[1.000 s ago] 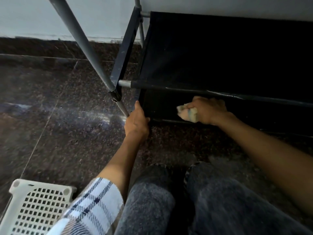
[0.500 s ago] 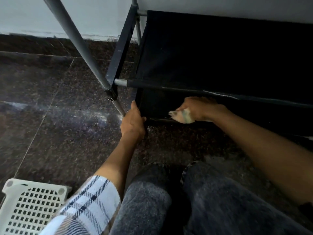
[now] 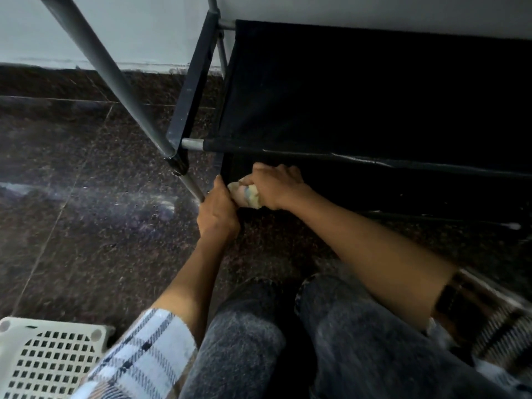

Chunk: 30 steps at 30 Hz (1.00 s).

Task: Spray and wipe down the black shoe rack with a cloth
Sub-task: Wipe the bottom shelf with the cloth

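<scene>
The black shoe rack (image 3: 359, 90) stands against the white wall, with black fabric shelves on grey metal tubes. My right hand (image 3: 277, 184) reaches under the lower shelf and grips a pale crumpled cloth (image 3: 247, 194), pressing it against the bottom shelf near the rack's left front corner. My left hand (image 3: 217, 207) holds the rack's front left leg low down, right beside the cloth. Its fingers are mostly hidden behind the hand. No spray bottle is in view.
The floor (image 3: 86, 214) is dark speckled stone with wet streaks left of the rack. A white perforated plastic basket (image 3: 49, 361) sits at the bottom left. My knees in grey jeans (image 3: 288, 341) are just in front of the rack.
My right hand has slid the cloth leftward along the bottom shelf until it meets my left hand at the corner. The left hand has stayed on the leg.
</scene>
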Tool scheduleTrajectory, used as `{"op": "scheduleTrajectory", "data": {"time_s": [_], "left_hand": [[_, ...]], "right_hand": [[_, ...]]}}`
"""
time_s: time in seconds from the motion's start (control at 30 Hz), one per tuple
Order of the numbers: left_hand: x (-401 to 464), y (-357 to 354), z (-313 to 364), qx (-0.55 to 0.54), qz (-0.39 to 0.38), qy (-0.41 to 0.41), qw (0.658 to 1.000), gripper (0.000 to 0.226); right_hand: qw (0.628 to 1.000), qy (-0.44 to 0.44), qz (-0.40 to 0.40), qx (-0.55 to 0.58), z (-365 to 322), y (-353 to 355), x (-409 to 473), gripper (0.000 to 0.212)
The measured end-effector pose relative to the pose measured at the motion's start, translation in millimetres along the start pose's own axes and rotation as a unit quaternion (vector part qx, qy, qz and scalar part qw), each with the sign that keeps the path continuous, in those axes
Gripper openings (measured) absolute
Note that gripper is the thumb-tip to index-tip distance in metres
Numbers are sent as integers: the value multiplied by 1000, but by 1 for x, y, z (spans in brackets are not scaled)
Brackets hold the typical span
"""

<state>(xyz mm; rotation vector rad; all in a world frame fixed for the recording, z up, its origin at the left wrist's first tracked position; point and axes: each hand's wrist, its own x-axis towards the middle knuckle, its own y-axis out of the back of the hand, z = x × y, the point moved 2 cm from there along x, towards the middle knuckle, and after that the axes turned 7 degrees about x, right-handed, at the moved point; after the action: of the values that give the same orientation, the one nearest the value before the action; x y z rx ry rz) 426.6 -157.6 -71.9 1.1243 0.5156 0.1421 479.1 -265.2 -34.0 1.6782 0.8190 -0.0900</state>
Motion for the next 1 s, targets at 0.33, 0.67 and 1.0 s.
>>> {"op": "scheduleTrajectory", "data": {"time_s": [0.33, 0.67, 1.0], "left_hand": [[-6, -3, 3, 11, 14, -30, 999, 45], [-5, -4, 5, 21, 16, -16, 1000, 43], [-2, -6, 1, 26, 20, -25, 999, 40]], "right_hand": [[963, -246, 17, 110, 172, -5, -105, 56], [994, -84, 30, 59, 54, -4, -46, 46], [966, -243, 89, 26, 154, -19, -82, 46]]}}
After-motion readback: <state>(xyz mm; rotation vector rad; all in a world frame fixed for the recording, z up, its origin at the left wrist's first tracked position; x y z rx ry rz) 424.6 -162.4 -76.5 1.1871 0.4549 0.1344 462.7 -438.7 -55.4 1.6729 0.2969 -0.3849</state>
